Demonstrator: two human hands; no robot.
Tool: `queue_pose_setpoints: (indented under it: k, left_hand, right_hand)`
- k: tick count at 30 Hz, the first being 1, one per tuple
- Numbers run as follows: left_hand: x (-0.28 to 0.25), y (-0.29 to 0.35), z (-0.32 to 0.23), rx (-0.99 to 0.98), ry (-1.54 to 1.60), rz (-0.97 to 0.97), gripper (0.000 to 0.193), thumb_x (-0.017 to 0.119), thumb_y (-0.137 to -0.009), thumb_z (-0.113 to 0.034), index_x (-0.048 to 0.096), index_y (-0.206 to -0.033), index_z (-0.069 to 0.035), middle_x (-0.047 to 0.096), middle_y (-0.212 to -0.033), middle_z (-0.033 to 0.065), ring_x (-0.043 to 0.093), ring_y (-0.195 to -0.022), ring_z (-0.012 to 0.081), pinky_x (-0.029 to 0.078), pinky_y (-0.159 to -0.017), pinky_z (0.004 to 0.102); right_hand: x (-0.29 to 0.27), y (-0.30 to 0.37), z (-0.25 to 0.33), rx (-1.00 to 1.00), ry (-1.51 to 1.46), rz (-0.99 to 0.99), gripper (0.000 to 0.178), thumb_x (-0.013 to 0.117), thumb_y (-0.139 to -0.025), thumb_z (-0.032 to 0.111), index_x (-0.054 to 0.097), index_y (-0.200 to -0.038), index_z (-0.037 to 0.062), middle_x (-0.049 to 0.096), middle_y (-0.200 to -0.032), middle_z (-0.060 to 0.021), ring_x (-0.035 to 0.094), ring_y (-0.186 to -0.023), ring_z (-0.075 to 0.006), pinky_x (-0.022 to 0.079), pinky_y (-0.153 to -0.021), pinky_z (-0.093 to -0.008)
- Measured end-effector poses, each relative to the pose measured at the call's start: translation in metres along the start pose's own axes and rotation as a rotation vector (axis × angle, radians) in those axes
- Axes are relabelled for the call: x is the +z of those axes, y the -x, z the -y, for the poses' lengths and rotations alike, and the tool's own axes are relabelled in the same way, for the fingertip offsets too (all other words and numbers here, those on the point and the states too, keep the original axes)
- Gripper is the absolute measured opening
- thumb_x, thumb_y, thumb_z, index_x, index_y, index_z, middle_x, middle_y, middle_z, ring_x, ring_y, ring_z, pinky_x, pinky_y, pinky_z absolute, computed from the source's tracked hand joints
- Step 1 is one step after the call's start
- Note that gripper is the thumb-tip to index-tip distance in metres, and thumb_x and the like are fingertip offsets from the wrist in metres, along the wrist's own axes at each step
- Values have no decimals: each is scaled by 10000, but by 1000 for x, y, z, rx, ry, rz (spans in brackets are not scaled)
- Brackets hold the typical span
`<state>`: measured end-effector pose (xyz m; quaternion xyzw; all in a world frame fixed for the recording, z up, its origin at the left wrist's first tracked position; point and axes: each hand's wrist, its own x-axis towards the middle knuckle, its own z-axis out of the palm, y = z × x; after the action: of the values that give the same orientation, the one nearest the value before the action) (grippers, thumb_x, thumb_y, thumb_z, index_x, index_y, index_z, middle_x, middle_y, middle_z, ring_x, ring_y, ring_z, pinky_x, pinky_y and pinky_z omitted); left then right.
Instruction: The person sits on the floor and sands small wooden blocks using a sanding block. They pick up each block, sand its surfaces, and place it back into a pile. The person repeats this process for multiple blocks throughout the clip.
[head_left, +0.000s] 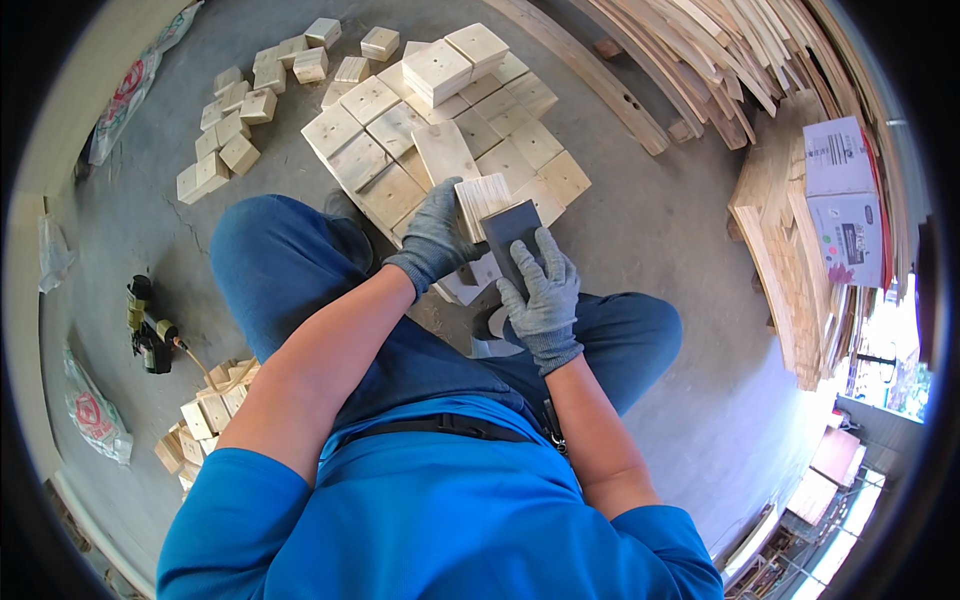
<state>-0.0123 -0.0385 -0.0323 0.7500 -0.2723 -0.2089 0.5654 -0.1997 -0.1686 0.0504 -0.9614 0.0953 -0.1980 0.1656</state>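
Observation:
My left hand (434, 240), in a grey knit glove, is wrapped round a pale wooden block (483, 197) held above a low stack of similar blocks. My right hand (546, 298), gloved the same way, grips a dark grey flat rectangular sanding block (507, 228). Its dark face lies against the near right end of the wooden block. Behind them, the stack of wooden blocks (365, 98) is laid out in close rows on the floor. Two thicker piles (437, 72) rise at its far side, and one longer block (444, 150) lies loose on top.
Loose blocks (240, 153) lie on the floor at far left. A nail gun (150, 325) with a hose rests at left, near another block pile (207, 418). Long boards (690, 75) and plywood sheets (785, 250) line the right, with a white carton (845, 200) on the sheets.

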Motion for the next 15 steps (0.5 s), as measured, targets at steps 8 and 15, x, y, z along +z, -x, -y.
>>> queue_pose_setpoints:
  k: [8,15]
  left_hand:
    - [-10,7,-10,31,-254,-59,1065,1019,-648,-272,407,-1499,-86,607,-1361,159,627,-1244,299,533,-1086,424]
    - [-13,8,-11,31,-244,-77,1072,1009,-636,-315,425,-1500,-67,566,-1384,205,604,-1275,372,508,-1119,443]
  right_hand:
    - [21,-91,10,55,122,94,599,819,-880,271,672,-1459,236,538,-1590,-157,581,-1298,-431,458,-1101,-557]
    - [23,-116,10,127,29,142,591,800,-906,306,658,-1472,213,538,-1593,-158,586,-1312,-440,456,-1105,-565]
